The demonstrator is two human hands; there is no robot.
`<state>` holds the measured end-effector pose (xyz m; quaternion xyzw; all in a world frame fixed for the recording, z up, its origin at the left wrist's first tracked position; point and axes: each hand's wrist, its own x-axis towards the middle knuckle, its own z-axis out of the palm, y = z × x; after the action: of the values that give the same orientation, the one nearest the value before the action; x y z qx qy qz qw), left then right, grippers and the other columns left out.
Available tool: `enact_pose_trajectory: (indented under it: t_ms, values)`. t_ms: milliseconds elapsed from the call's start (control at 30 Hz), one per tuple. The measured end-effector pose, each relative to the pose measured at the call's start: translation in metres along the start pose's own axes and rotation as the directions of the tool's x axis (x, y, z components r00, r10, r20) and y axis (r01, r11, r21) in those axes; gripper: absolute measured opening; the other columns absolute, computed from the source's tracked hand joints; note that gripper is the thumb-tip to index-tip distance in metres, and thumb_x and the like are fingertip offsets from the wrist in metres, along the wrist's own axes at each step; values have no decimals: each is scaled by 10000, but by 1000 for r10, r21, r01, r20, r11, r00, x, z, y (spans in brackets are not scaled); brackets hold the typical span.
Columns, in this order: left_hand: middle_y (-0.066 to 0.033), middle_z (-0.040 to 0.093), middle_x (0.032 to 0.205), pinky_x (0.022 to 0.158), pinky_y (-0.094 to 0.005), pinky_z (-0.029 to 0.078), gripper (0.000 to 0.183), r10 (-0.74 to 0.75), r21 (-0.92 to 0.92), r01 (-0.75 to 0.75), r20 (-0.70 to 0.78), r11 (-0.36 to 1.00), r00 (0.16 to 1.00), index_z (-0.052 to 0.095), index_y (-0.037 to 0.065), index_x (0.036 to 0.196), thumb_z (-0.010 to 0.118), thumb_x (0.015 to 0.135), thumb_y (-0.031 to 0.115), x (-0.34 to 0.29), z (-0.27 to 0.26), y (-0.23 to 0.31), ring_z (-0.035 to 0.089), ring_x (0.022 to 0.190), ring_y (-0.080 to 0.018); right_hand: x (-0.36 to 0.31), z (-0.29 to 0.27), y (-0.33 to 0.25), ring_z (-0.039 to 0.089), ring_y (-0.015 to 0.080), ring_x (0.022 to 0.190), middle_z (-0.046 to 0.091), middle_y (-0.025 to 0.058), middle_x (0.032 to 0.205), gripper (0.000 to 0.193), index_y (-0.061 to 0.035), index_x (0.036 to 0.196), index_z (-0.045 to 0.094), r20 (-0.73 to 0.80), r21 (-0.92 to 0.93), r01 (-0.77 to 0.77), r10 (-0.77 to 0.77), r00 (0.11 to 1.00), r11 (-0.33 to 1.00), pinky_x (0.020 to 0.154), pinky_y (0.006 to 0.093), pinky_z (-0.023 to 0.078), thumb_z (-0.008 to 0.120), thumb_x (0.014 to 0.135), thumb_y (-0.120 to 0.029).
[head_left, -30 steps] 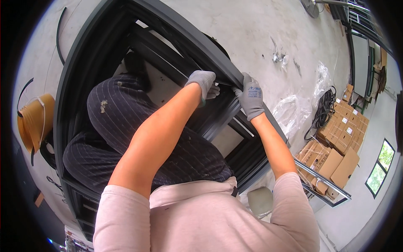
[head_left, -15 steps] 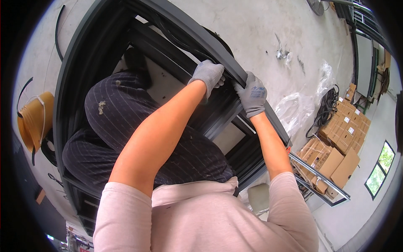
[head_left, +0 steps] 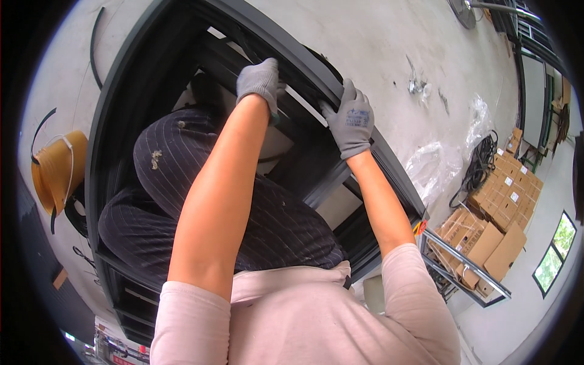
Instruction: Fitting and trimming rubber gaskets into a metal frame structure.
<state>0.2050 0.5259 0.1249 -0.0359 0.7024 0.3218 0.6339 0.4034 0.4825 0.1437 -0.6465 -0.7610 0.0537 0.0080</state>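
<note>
A large dark grey metal frame (head_left: 286, 45) surrounds my bent legs, its upper rail slanting from top centre down to the right. My left hand (head_left: 258, 85), in a grey knit glove, is closed just inside this rail. What its fingers hold is hidden; thin black strips run along the rail's inner side near it. My right hand (head_left: 353, 125), gloved too, straddles the rail farther right, thumb on the inner side and fingers over the top. Dark inner bars of the frame pass below both hands.
Cardboard boxes (head_left: 508, 188) are stacked at right, beside a coil of black cable (head_left: 477, 164) and clear plastic film (head_left: 432, 164). A metal frame piece (head_left: 468, 267) juts out at lower right. At left stand a yellow-brown roll (head_left: 58, 173) and a black strip (head_left: 94, 52) on the floor.
My left hand has moved left and up along the rail, away from my right hand. My right hand has shifted slightly left and up, its fingers straighter. The view has shifted slightly.
</note>
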Motion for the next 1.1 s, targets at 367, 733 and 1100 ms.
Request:
enact_pose_trajectory:
  t_ms: [367,733,1100]
  values:
    - [-112,639,923,650,-283,581,301,346,-108,-335,109,936,932,546,-40,1152,624,886,78,18,-25,12,638,728,-167,-3,6,2,622,315,949,633,157,1021,684,-41,1249,483,-59,-14,35,-36,998,999,798,398,528,778,728,-371]
    - [-176,605,964,673,-358,620,270,86,97,-102,157,990,984,529,-57,1083,608,869,87,-1,-11,14,673,751,-268,-4,8,1,625,304,913,632,134,986,650,-69,1219,500,-94,-29,39,-42,995,999,776,399,527,782,716,-370]
    - [-183,641,1021,709,-364,618,278,126,-147,-84,302,986,945,478,-32,1145,564,894,48,6,-2,0,691,826,-293,-4,6,0,622,316,895,628,136,941,620,-76,1195,504,-99,-5,52,-52,994,999,758,410,520,786,712,-345]
